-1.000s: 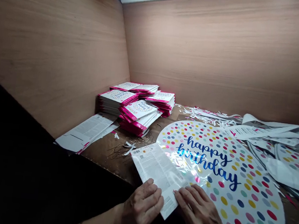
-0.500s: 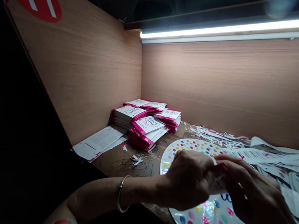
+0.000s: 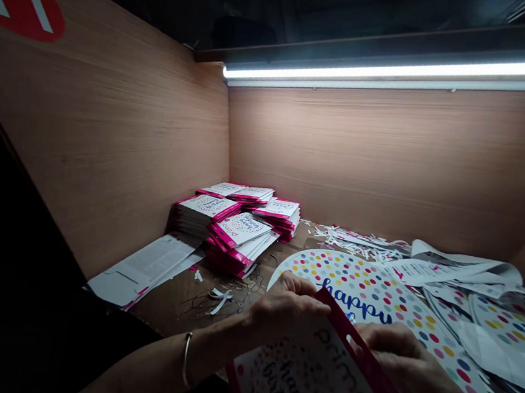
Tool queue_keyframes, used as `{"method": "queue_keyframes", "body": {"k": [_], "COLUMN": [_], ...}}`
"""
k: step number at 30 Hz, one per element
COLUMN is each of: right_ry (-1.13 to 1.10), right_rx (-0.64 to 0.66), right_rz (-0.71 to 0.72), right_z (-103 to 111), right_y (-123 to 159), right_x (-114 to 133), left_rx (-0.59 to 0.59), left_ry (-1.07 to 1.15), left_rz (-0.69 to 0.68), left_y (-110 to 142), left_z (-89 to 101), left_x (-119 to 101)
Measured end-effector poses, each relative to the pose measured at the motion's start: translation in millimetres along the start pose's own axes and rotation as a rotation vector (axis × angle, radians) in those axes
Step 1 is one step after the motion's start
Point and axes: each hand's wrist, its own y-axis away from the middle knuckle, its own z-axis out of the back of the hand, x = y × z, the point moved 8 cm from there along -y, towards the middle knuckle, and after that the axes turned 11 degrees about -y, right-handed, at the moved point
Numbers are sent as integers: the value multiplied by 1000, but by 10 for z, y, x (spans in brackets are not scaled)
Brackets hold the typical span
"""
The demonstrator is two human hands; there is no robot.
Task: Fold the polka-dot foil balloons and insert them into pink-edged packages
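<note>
Over the brown counter (image 3: 171,306), a white card packet with magenta border (image 3: 313,380), printed "prima" and "happy birthday", sits tilted between both hands at the bottom of the head view. Left hand (image 3: 286,305): fingers (image 3: 302,291) curled closed over the packet's top magenta edge, silver bangle (image 3: 186,357) on the wrist. Right hand (image 3: 396,354): fingers (image 3: 372,336) bent closed on the packet's right edge. Round foil balloon with coloured polka dots (image 3: 365,288) lies flat just beyond, partly under the packet. Stacked magenta-edged packets (image 3: 235,231) pile against the wood-veneer wall (image 3: 108,143), white printed sheets (image 3: 141,274) beside them, shredded white paper strips (image 3: 356,242) behind the balloon.
</note>
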Motion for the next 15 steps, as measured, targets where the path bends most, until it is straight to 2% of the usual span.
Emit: {"method": "queue_keyframes", "body": {"k": [1,4,6,8,10,11,13,15], "right_ry": [81,546,784,885,940,958,987,1010], "right_rx": [-48,-290,-411,-442,-443,-430,-401,-359], "right_rz": [31,142,136,117,153,177,207,225], "right_z": [62,415,675,851,896,870,769,643], "right_y": [17,81,120,134,142,141,137,136], "right_x": [-32,-39,-95,-190,-244,-266,-312,-365], "left_rx": [-14,-105,-288,-556,-764,-810,-845,-839], "left_ry": [29,145,260,419,567,611,666,693], "left_rz": [2,-53,-189,-339,-403,-395,-342,-273], "left_y": [10,-25,-112,-218,-384,-507,-780,-1044], "left_z": [-2,89,350,753,1118,1248,1418,1481], "left_x": [30,-22,-200,-379,-470,-493,-495,-448]}}
